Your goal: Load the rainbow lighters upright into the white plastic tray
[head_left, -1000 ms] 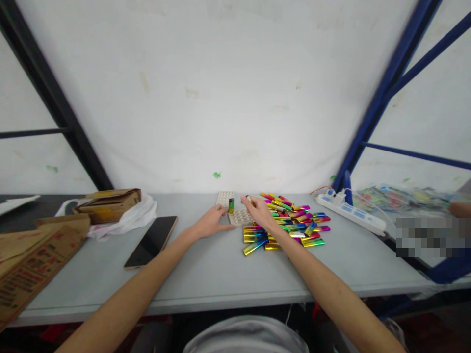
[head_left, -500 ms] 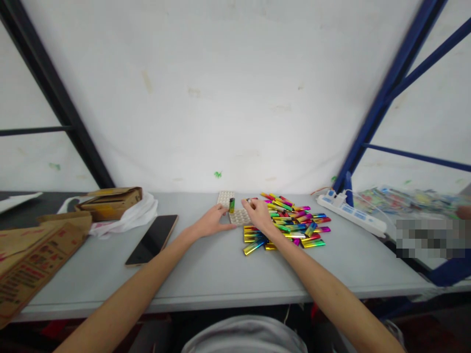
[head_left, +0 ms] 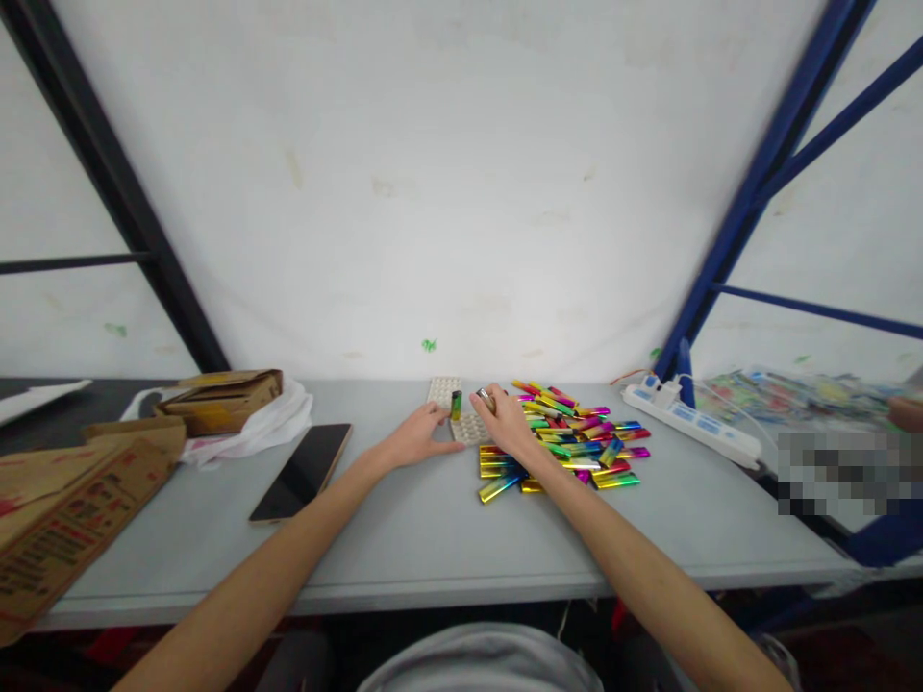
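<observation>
- L hand (head_left: 414, 438): grip part-open, thumb spread, beside 1 upright green lighter (head_left: 457, 407), ctr.
- R hand (head_left: 511, 424): grip pinching 1 sm. item (head_left: 487, 399).
- Lighter pile (head_left: 577, 444), ctr-right: overlapped, can't count.

Right hand (head_left: 509, 423): set slightly closer to left hand (head_left: 413, 436); lighter (head_left: 487, 396) at right fingertips, shiny end more exposed.

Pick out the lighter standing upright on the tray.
The green one by the left hand: it stands on end, while those in the pile lie on their sides.
</observation>
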`<state>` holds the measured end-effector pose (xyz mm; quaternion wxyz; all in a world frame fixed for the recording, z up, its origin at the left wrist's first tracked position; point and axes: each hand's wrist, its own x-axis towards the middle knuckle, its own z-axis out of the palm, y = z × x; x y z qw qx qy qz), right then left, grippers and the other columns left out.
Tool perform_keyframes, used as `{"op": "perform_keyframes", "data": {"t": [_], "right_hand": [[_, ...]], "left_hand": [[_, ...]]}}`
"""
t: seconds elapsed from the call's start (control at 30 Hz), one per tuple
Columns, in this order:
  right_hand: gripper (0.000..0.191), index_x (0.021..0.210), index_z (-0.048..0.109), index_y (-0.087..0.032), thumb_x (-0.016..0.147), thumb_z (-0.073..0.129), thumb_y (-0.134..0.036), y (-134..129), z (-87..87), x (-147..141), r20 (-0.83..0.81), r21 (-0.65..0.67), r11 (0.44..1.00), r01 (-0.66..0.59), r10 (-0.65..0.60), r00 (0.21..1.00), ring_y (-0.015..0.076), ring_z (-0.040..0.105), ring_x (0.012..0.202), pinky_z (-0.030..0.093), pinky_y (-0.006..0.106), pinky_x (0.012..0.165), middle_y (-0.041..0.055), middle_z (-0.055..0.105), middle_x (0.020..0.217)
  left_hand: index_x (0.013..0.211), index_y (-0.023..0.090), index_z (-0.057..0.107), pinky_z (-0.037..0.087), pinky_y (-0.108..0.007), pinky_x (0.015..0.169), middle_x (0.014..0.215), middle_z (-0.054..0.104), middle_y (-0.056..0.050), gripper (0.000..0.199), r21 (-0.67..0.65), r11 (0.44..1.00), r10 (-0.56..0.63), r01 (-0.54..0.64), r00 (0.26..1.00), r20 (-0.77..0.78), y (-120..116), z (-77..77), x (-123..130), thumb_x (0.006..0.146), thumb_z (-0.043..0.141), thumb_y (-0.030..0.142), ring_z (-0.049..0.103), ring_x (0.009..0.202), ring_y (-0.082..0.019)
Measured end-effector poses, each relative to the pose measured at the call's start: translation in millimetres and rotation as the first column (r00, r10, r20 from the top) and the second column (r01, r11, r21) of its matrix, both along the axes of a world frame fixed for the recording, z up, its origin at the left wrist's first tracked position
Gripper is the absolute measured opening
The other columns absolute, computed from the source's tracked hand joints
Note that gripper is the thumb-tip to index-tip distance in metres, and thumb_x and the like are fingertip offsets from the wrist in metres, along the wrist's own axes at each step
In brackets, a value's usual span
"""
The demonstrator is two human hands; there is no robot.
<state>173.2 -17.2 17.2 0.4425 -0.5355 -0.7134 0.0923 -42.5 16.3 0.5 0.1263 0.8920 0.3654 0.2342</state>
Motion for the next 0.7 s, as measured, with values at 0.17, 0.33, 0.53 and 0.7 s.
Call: {"op": "perform_keyframes", "data": {"t": [0.17, 0.33, 0.53, 0.7], "right_hand": [[0.026, 0.084, 0.063, -0.019, 0.102, 0.055, -0.036, 1, -4.6, 0, 0.193, 0.025, 0.994, -0.104, 0.097, 0.976, 0.0196, 0.058, 0.085, 0.039, 0.028, 0.078, 0.0053, 0.068, 0.085], [0.036, 0.082, 0.067, -0.019, 0.103, 0.052, -0.044, 1, -0.2, -3, 0.214, 0.08, 0.993, -0.084, 0.065, 0.975, 0.0216, 0.059, 0.09, 0.04, 0.029, 0.083, 0.0071, 0.069, 0.085], [0.038, 0.09, 0.068, -0.018, 0.105, 0.048, -0.047, 9, 0.1, -14, 0.24, -0.006, 1.0, 0.025, -0.022, 0.971, 0.0205, 0.064, 0.074, 0.038, 0.028, 0.071, 0.0065, 0.071, 0.078], [0.034, 0.096, 0.068, -0.016, 0.105, 0.049, -0.043, 16, -8.1, -18, 0.316, -0.021, 0.999, 0.035, -0.027, 0.948, 0.0217, 0.068, 0.083, 0.04, 0.028, 0.075, 0.0111, 0.075, 0.091]], "left_hand": [[0.115, 0.017, 0.07, 0.05, -0.039, 0.086, 0.102, 0.063, -0.01, 0.059, 0.0, 1.0, 0.0, 0.0, 1.0, 0.005, -1, 0.6, 0, 0.081, 0.071, 0.065, 0.059, 0.093, -0.028], [0.117, 0.014, 0.069, 0.05, -0.04, 0.086, 0.101, 0.062, -0.011, 0.062, -0.008, 1.0, -0.01, 0.01, 1.0, -0.007, -3, 2.9, 2, 0.082, 0.07, 0.065, 0.058, 0.094, -0.028], [0.117, 0.016, 0.069, 0.049, -0.039, 0.086, 0.101, 0.062, -0.01, 0.062, -0.008, 1.0, -0.008, 0.008, 1.0, -0.003, -2, 2.4, 2, 0.081, 0.069, 0.066, 0.057, 0.092, -0.027], [0.114, 0.016, 0.07, 0.049, -0.039, 0.086, 0.102, 0.062, -0.01, 0.059, -0.007, 1.0, -0.007, 0.007, 1.0, -0.008, -1, 1.6, 2, 0.082, 0.07, 0.065, 0.057, 0.094, -0.027]]}}
